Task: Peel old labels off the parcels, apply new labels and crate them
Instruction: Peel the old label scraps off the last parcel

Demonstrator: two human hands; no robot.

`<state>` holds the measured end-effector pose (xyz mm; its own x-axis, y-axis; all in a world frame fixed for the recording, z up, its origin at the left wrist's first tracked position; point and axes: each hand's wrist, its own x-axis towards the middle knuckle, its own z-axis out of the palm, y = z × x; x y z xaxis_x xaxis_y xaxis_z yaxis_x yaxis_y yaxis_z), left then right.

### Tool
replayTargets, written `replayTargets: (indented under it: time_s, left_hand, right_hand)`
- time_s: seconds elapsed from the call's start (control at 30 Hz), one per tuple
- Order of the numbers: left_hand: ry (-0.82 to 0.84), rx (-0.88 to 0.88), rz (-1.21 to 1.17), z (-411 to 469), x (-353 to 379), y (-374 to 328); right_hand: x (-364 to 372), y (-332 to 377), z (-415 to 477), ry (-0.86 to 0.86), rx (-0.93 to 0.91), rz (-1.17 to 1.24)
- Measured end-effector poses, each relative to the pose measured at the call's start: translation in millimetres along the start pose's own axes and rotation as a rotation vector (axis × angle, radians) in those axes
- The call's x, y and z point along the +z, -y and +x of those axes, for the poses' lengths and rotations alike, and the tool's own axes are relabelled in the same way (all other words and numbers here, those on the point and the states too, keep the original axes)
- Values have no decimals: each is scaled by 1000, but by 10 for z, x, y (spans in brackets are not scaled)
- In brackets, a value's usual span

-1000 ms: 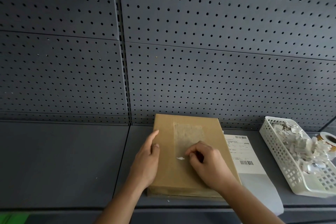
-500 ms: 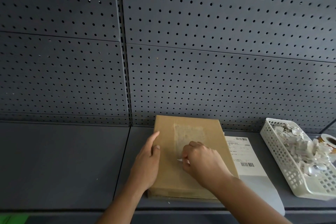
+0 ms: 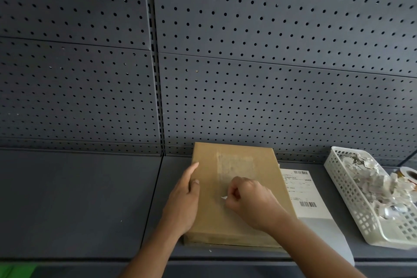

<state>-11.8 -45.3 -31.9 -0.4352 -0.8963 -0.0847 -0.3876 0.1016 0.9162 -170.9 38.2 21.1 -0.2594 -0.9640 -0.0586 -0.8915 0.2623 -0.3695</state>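
Brown parcel (image 3: 209,216) first, my spotter says: where does it lie?

Me: On my feed it lies flat on the grey shelf (image 3: 79,198), its far end at the foot of the pegboard (image 3: 270,97) and its long axis running near to far. Its right side overlaps a grey mailer (image 3: 320,230) carrying a printed label (image 3: 297,187). Further right stands a white basket (image 3: 338,178) heaped with torn paper (image 3: 370,178).

Spotter: And the hands?

Me: The left hand (image 3: 184,201) rests on the parcel's left edge, fingers straight and pressed together along the side, thumb on the top face. I read it as a brace. The right hand (image 3: 250,201) sits on the middle of the top face, fingers curled in, their tips pinching a white scrap (image 3: 224,197).

Spotter: Which way is that scrap from the fingers?

Me: It pokes out just left of the curled fingertips, near the near left corner of the pale residue patch (image 3: 235,167), which stretches away toward the far end. So the right hand is the one on it. The left hand is close beside it but touches only cardboard.

Spotter: Then the pull?

Me: My guess is that the old label is almost off and this shred is what remains. I would draw it low along the long axis, so it lifts whole instead of tearing. The basket is well to the right, on the right hand's side, for the waste.
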Motion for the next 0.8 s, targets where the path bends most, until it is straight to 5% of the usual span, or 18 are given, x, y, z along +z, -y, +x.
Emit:
replayTargets:
  time_s: [0.27, 0.6, 0.8]
  left_hand:
    - [-9, -29, 14, -23, -7, -35]
    - [-3, -24, 7, -30, -18, -53]
    - [-8, -22, 26, -38, -37, -67]
  right_hand:
    - [-97, -64, -11, 69, 58, 317]
    - [-32, 58, -86, 17, 45, 80]
    - [-209, -28, -161, 37, 66, 562]
